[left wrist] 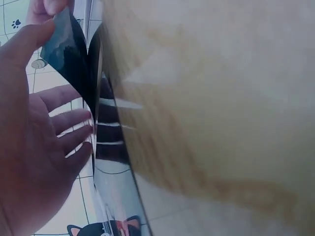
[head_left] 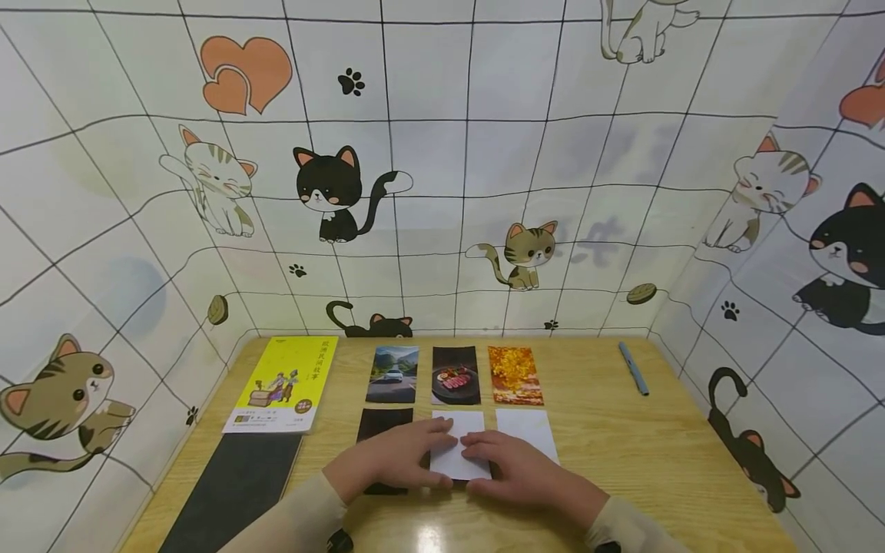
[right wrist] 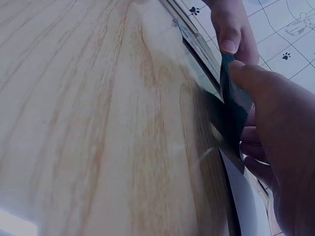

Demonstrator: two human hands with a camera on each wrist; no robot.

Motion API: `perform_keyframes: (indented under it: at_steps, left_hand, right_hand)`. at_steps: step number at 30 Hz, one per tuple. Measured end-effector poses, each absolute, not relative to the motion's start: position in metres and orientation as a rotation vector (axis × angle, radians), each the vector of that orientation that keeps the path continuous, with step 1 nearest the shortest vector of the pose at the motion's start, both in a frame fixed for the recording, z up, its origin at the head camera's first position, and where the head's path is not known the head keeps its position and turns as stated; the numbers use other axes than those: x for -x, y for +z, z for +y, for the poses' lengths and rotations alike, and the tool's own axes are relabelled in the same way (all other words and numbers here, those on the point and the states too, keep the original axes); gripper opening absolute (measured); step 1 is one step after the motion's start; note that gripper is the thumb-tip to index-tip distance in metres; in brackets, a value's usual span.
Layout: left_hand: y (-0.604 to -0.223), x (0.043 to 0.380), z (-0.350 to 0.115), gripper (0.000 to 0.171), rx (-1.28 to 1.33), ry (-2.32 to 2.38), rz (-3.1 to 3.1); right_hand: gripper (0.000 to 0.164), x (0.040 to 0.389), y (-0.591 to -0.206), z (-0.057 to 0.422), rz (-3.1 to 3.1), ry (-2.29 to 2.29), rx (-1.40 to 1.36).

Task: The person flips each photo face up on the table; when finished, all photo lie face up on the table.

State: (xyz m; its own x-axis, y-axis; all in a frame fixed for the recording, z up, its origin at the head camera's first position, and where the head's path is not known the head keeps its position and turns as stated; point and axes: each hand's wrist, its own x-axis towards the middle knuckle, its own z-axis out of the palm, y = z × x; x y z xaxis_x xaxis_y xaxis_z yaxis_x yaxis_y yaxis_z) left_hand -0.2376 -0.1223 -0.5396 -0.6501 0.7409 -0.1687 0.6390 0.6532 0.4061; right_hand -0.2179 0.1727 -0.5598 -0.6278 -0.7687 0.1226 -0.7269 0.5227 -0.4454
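Both hands are at a white-topped card [head_left: 449, 445] in the middle of the near row. My left hand [head_left: 392, 458] pinches its left side, and my right hand [head_left: 517, 470] pinches the right side. In the left wrist view, the card's dark glossy underside [left wrist: 69, 61] curves up under the thumbs. The right wrist view shows the same dark underside [right wrist: 237, 101] between the thumbs and the fingers behind it. A black card [head_left: 383, 417] lies partly hidden under my left hand. To the right is another white card [head_left: 528, 430], its lower corner beside my right hand.
Behind lie a car-on-a-road photo card [head_left: 392, 374], a plated-meat card [head_left: 455, 375] and a yellow autumn-leaves card [head_left: 515, 375]. A yellow book [head_left: 286, 384] and a dark flat book [head_left: 235, 484] lie left. A blue pen [head_left: 633, 369] lies right. Cat-print cloth [head_left: 449, 153] walls the table [head_left: 664, 453].
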Motion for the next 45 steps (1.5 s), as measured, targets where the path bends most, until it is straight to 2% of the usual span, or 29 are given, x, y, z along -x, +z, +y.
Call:
perform_keyframes:
  at_steps: [9, 17, 25, 32, 45]
  left_hand:
    - [-0.545, 0.237, -0.119, 0.035, -1.315, 0.641, 2.547]
    - [-0.547, 0.236, -0.117, 0.017, -1.394, 0.783, 2.542]
    - [-0.548, 0.235, -0.115, 0.013, -1.379, 0.905, 2.559]
    - [-0.551, 0.234, -0.113, 0.012, -1.303, 0.989, 2.551]
    - [-0.546, 0.232, -0.108, 0.009, -1.053, 1.385, 2.516]
  right_hand:
    - [0.028, 0.223, -0.559, 0.168, 2.629, -0.907, 1.393]
    - [0.02, 0.225, -0.559, 0.167, 2.591, -1.038, 1.4]
    - [0.01, 0.224, -0.565, 0.164, 2.578, -1.199, 1.449]
    - [0.021, 0.222, -0.565, 0.158, 2.547, -1.438, 1.516]
    - [0.018, 0.219, -0.548, 0.15, 2.63, -1.595, 1.113]
